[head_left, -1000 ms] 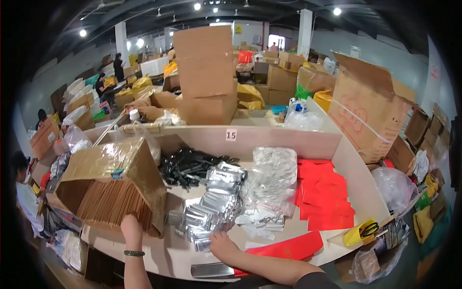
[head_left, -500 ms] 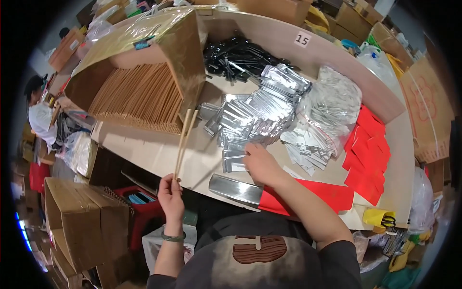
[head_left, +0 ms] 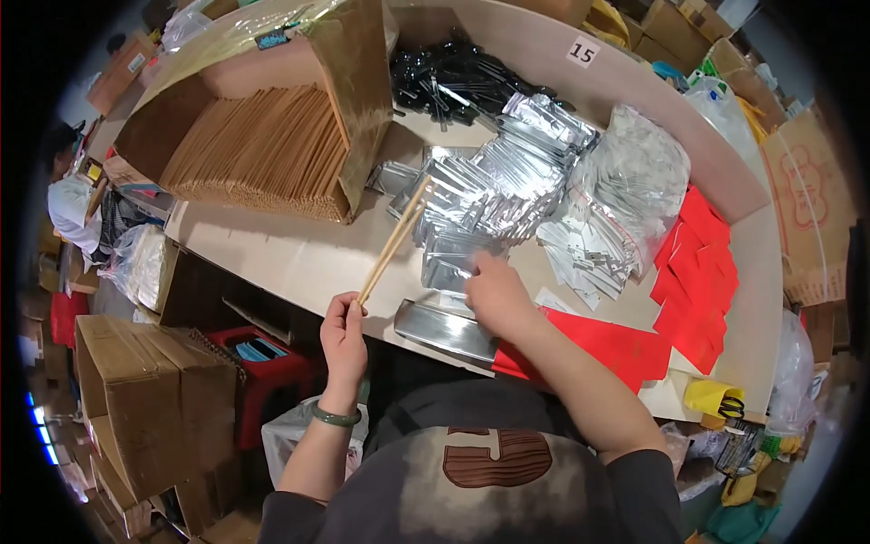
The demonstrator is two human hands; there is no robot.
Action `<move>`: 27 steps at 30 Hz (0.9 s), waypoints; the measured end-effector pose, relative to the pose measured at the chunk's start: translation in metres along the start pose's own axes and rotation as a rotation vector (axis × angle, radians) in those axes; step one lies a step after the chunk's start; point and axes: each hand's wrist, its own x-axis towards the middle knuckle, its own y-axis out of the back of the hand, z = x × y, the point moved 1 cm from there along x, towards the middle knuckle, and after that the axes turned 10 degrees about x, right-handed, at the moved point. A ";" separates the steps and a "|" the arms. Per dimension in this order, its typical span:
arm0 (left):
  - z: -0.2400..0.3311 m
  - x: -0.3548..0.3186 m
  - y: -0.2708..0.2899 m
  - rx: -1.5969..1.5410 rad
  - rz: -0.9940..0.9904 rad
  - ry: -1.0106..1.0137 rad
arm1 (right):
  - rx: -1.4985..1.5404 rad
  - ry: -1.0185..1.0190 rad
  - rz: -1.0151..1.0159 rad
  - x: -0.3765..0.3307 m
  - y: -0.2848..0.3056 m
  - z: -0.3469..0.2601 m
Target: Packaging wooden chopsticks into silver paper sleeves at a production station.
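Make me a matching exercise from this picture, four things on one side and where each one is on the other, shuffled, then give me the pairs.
Things:
1. pair of wooden chopsticks
2. pile of silver foil sachets
3. stack of red paper envelopes
4. open cardboard box of tan wooden sticks

Places:
A. under the fingertips of the right hand
B. at the table's right end
C. held in the left hand
D. at the table's left end, lying on its side

Pairs: 1-C, 2-A, 3-B, 4-D
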 end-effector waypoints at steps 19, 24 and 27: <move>0.007 0.026 0.016 0.436 -0.519 -0.050 | 0.077 0.073 0.011 -0.107 0.036 -0.029; 0.042 -0.001 -0.076 0.470 -0.390 -0.503 | 0.012 0.092 0.018 -0.085 0.039 -0.024; 0.049 0.001 -0.072 0.638 -0.252 -0.282 | -0.043 0.017 0.022 -0.088 0.039 -0.023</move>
